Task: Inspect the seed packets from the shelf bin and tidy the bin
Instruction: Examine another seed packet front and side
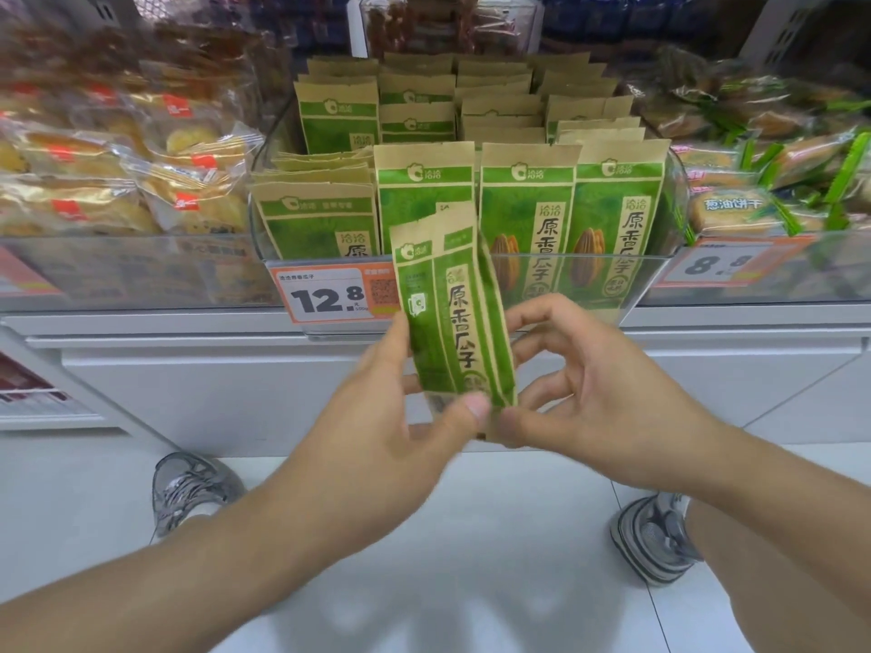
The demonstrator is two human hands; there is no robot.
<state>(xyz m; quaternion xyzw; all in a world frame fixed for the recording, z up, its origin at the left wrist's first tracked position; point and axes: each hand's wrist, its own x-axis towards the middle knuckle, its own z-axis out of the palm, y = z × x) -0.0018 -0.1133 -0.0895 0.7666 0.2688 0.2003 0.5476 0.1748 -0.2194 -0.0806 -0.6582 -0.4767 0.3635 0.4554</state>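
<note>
A green and tan seed packet [455, 318] stands upright in front of the shelf, turned nearly edge-on to me. My left hand [400, 407] pinches its lower left edge between thumb and fingers. My right hand [579, 393] pinches its bottom right corner with the thumb, the other fingers curled behind it. Behind the packet sits the clear plastic shelf bin [660, 275], packed with several rows of the same seed packets [523, 214]. The left front stack [316, 219] sits lower than the others.
An orange-framed price tag [330, 294] reading 12.8 hangs on the bin front. Bagged pastries [118, 172] fill the bin to the left, green-wrapped biscuits [773, 181] the one to the right. A white shelf base [212, 388] runs below. My shoes stand on the pale floor.
</note>
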